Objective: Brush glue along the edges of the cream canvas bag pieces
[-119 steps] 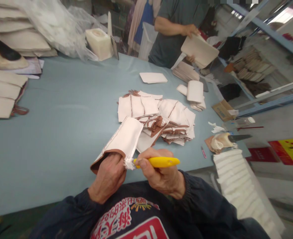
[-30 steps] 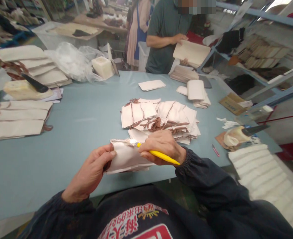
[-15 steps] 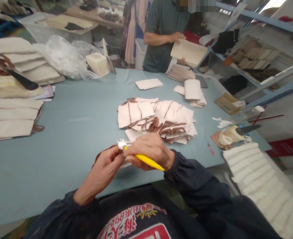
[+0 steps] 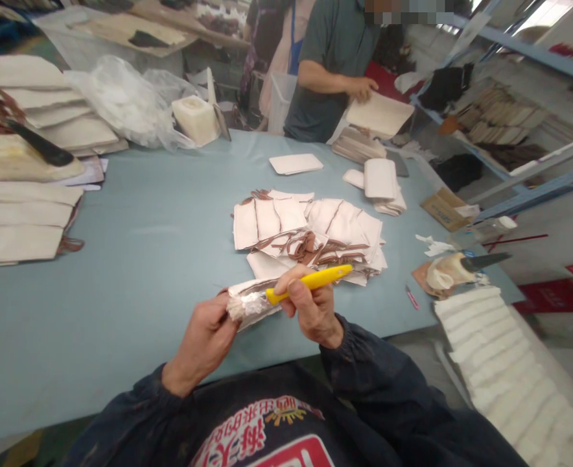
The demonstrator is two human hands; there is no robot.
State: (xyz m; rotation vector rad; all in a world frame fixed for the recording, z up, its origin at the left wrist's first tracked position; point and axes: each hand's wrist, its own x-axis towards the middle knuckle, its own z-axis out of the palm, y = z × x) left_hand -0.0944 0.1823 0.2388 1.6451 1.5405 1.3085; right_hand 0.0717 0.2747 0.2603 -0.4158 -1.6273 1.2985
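My right hand (image 4: 310, 305) is closed around the yellow handle of a brush (image 4: 310, 283). Its whitish, glue-coated bristles lie against a cream fabric piece with brown edging (image 4: 255, 285). At the left end of that piece, my left hand (image 4: 206, 337) grips it between thumb and fingers. The piece is held just above the table, partly covered by the brush and both hands. Right behind the hands lies a heap of cream pieces with brown straps (image 4: 310, 227).
The blue-green table (image 4: 160, 246) carries a tub with a dark-handled brush (image 4: 452, 272) and a small red cutter (image 4: 411, 297) at right. Stacked cream pieces (image 4: 24, 220) lie at left, near a plastic bag (image 4: 121, 104). Across the table, a person (image 4: 335, 71) handles flat sheets.
The brush has turned in my right hand, its handle now pointing up and right instead of down. Its bristles now lie along the fabric piece. The person opposite has lowered a sheet.
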